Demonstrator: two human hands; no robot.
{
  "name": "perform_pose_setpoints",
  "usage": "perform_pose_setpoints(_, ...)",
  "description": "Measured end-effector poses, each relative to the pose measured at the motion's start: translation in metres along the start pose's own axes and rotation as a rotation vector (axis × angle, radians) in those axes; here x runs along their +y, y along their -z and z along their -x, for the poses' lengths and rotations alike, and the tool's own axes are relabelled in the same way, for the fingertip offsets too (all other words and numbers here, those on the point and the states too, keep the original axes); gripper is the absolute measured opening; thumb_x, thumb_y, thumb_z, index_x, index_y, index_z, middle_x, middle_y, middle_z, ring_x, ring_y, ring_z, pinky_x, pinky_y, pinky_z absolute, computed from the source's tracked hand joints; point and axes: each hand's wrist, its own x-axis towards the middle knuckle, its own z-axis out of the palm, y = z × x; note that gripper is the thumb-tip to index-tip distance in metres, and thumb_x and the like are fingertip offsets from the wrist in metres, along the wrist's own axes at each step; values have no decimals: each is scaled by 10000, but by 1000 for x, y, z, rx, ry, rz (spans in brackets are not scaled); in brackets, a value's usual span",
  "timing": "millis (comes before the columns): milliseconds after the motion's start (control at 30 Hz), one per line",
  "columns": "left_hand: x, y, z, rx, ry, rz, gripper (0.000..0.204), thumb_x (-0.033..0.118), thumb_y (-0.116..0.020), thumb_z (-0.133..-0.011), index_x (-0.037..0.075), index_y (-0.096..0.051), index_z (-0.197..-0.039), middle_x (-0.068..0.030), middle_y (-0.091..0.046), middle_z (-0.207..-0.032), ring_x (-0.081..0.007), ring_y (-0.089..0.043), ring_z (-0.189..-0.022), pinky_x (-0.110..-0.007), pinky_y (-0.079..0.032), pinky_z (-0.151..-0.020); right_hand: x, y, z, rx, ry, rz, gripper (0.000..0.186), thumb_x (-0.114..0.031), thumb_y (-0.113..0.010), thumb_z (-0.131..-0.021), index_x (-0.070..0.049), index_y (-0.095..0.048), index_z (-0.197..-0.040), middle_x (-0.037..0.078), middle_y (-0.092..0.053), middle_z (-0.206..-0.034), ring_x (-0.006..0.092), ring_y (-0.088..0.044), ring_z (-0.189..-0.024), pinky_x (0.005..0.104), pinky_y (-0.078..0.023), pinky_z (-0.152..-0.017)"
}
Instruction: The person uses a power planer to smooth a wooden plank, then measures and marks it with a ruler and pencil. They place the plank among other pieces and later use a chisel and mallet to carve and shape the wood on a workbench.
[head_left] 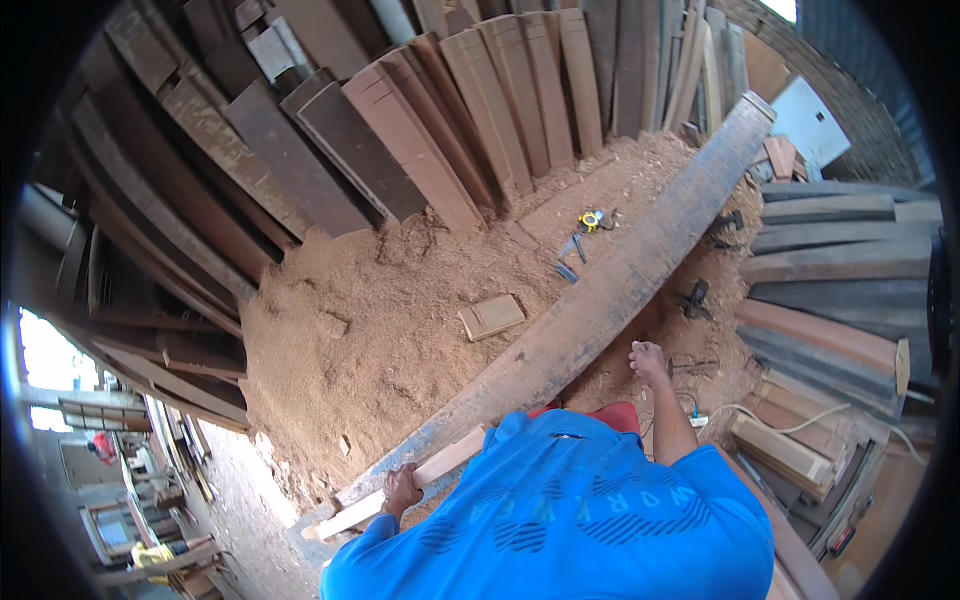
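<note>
My left hand grips a pale wooden strip lying along the near end of a long weathered plank, which crosses diagonally over a sawdust heap. My right hand is right of that plank, fingers curled closed; I cannot make out whether anything is in them. Beyond the plank lie a yellow tape measure, a small tool with a blue part and a short wood block. Dark clamp-like metal pieces are at its right side. My torso in a blue shirt fills the lower middle.
Boards stand in rows at the back and left, above the sawdust heap. Stacked timber lies at the right, with a pale cable below. A workshop floor with planks and a yellow item shows lower left.
</note>
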Motion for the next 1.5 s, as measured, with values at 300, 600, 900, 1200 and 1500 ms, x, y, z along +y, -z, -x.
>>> perform_pose_setpoints(300, 26, -26, -1, 215, -62, 70, 547, 64, -706, -660, 154, -657, -1197, -164, -720, -1062, -379, -670, -1053, -496, -508, -933, -34, -102, -44, -303, 680, 610, 349, -310, -592, -975, 29, -648, -907, 191, -661, -797, 301, -655, -727, 410, -506, -665)
perform_pose_setpoints(600, 93, 36, -62, -31, -8, -9, 678, 173, -720, -689, 206, -603, -1356, -193, -730, -1081, -387, -680, -1076, -500, -525, -954, -166, -93, -102, -286, 762, 792, 300, -325, -606, -939, -39, -676, -998, 247, -700, -963, 418, -680, -941, 495, -531, -811)
perform_pose_setpoints(900, 319, 52, -133, 282, -235, 115, 664, 239, -804, -658, 145, -597, -1281, -122, -705, -1125, -341, -670, -1007, -476, -536, -872, -232, -114, -226, -298, 586, 1229, 290, -242, -579, -915, -79, -701, -1123, 236, -668, -1206, 409, -634, -1144, 498, -516, -973)
perform_pose_setpoints(1200, 381, 66, -177, 344, -232, 157, 602, 280, -796, -637, 115, -638, -1195, -109, -698, -1068, -322, -643, -925, -459, -515, -812, -139, -161, -412, -524, 403, 1552, 397, -209, -606, -874, -72, -682, -1238, 190, -649, -1318, 372, -610, -1242, 469, -505, -1027)
perform_pose_setpoints(1500, 396, 86, -184, 301, -171, 192, 600, 239, -816, -606, 103, -654, -1168, -92, -691, -1127, -312, -652, -933, -443, -534, -804, -124, -165, -408, -343, 731, 1396, 303, -222, -642, -847, -9, -725, -1047, 214, -706, -1137, 359, -666, -1113, 456, -546, -921)
